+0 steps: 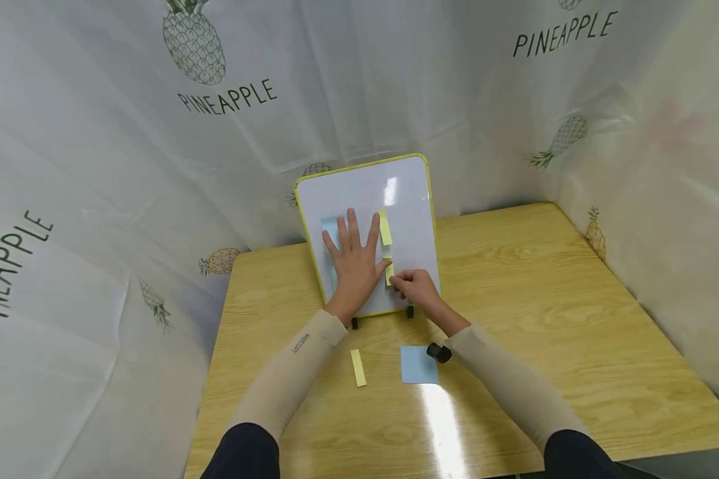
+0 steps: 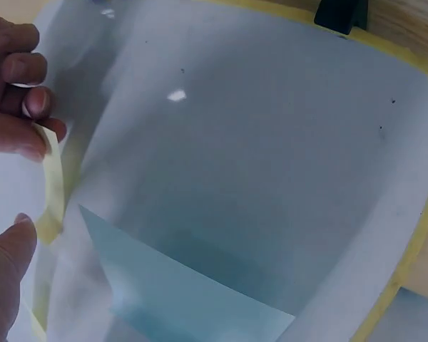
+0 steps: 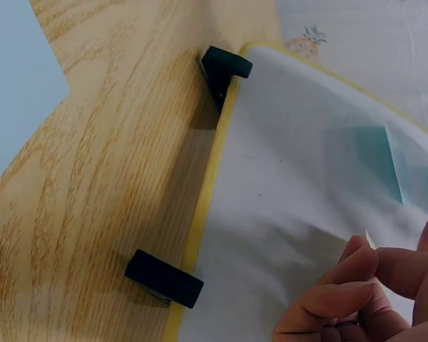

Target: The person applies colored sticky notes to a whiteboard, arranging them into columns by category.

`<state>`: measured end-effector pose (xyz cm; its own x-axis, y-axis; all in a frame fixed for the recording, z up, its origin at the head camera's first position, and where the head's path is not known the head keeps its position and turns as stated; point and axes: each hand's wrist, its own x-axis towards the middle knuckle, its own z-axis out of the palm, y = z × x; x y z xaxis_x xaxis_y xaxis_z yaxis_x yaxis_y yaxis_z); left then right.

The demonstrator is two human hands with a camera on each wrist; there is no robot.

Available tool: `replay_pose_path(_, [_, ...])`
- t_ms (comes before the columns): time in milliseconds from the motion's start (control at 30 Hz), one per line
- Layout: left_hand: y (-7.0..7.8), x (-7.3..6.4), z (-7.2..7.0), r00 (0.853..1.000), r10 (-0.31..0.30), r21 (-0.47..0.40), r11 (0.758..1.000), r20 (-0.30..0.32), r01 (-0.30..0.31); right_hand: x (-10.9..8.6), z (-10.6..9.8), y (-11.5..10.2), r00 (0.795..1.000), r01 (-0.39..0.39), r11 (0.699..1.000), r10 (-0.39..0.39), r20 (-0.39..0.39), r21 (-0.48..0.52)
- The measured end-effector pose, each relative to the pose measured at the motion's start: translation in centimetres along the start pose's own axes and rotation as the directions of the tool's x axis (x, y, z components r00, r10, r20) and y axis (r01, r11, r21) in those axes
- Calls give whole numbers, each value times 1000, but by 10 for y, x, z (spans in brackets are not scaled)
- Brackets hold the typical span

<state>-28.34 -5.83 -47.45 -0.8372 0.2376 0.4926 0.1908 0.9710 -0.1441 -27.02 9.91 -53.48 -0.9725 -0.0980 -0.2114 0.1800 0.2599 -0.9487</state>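
A yellow-framed whiteboard leans upright at the back of the table. My left hand lies spread on it, fingers straight, partly covering blue sticky notes. My right hand pinches the lower end of a narrow yellow sticky strip on the board. In the left wrist view that strip bows away from the surface, with the left thumb near its upper end. Another yellow strip is stuck above it. The right wrist view mostly hides the strip behind curled fingers.
On the wooden table, a loose yellow strip and a square blue sticky note lie in front of the board. Black feet hold the board's lower edge. A pineapple-print curtain hangs behind.
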Motion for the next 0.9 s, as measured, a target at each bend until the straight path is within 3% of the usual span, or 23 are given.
replay_pose_path(333, [3, 12, 8, 997, -37, 30, 999, 68, 35, 0, 1, 2, 1000, 17, 1000, -18, -10, -12])
replay_pose_path(900, [0, 26, 7, 993, -87, 4, 996, 85, 87, -2, 3, 2, 996, 78, 993, -81, -37, -83])
